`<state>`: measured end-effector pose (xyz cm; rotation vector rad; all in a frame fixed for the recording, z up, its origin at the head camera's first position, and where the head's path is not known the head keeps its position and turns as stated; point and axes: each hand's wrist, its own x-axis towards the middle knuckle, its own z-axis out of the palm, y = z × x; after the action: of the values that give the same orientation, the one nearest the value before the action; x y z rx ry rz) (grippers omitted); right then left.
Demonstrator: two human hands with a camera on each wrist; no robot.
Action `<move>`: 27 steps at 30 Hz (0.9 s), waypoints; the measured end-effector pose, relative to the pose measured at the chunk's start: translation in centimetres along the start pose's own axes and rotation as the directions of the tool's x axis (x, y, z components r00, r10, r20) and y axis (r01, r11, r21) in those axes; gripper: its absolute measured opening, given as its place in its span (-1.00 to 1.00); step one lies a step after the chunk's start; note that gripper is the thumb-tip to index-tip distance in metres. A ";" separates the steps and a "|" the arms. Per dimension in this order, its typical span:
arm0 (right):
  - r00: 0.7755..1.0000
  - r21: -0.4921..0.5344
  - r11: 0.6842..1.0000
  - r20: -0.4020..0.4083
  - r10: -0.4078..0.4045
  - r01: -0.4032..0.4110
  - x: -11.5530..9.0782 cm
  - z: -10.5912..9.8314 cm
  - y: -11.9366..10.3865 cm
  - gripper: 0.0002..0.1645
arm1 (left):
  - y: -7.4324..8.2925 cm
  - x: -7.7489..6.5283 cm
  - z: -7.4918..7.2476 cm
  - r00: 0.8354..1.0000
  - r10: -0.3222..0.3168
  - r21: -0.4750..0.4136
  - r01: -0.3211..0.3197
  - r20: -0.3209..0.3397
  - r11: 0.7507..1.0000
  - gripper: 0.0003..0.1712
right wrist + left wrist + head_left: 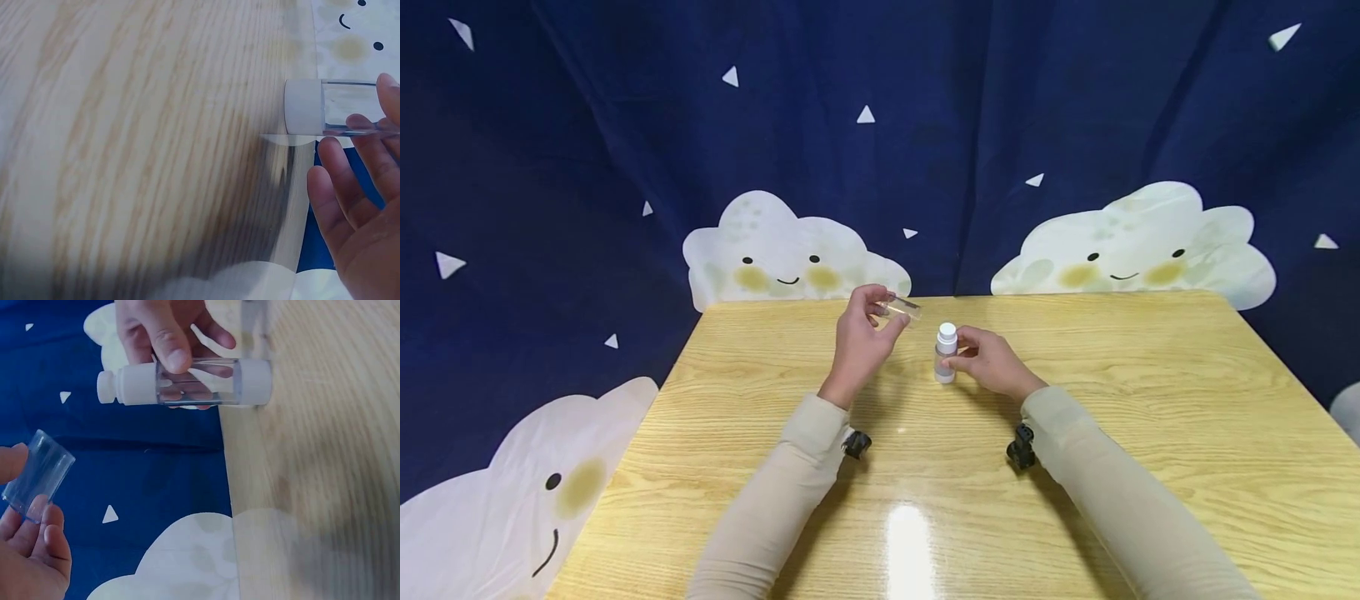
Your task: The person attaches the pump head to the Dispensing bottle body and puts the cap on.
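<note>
My left hand [859, 343] pinches a clear, hollow plastic cap [906, 307] between thumb and fingers, tilted in the air above the table. In the left wrist view the see-through cap [49, 464] shows nothing inside it. To its right, my right hand [992, 362] holds a small pump bottle [946, 343] upright by its middle, thumb on one side and fingers behind. The bottle has a white top, a transparent body and a white base [304, 107]. Whether the base touches the table cannot be told. Cap and bottle are apart.
Both hands are over a light wood-grain table [760, 358], towards its far edge. Behind it hangs a dark blue curtain [925, 150] printed with clouds and white triangles. A small black camera [1021, 448] sits at the right wrist, another [856, 444] at the left.
</note>
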<state>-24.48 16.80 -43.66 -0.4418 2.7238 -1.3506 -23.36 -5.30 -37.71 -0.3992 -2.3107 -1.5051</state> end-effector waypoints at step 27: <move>1.000 0.011 1.000 0.000 -0.009 0.009 -0.2 -0.2 -0.1 -0.62 | 1.3 -0.2 1.8 0.994 0.076 -0.075 -0.069 0.082 0.995 -0.57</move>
<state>-24.33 16.93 -43.46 -0.4536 2.7159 -1.3666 -22.86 -3.16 -37.43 -0.5704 -2.2839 -1.5677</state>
